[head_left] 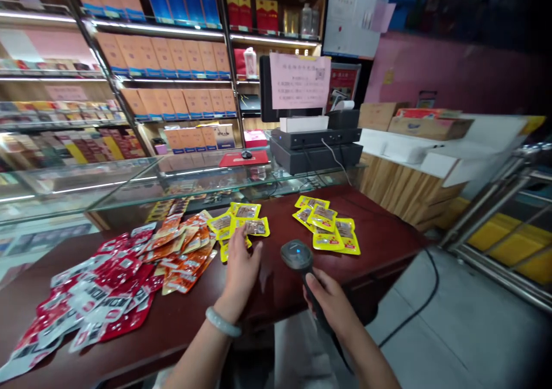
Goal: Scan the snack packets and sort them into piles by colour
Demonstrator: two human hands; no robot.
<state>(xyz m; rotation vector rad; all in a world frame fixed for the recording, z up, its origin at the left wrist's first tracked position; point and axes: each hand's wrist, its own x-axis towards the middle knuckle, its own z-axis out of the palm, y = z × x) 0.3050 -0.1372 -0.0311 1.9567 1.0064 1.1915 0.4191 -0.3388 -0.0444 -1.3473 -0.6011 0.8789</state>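
Small, flat yellow plastic packets (222, 223) lie left of centre on the glossy red-brown table (379, 234); they look light, pliable and slick, best pinched by a sealed edge. The left hand (241, 265) reaches over them, thumb spread, gripping nothing visible; contact is unclear. The right hand (330, 300) clasps a rigid-looking dark handheld scanner (297, 255) by its handle. Shiny orange pouches (190, 248) lie farther left.

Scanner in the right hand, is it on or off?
On, it seems: a small blue light glows on top of the scanner's head, above the right hand gripping its handle.
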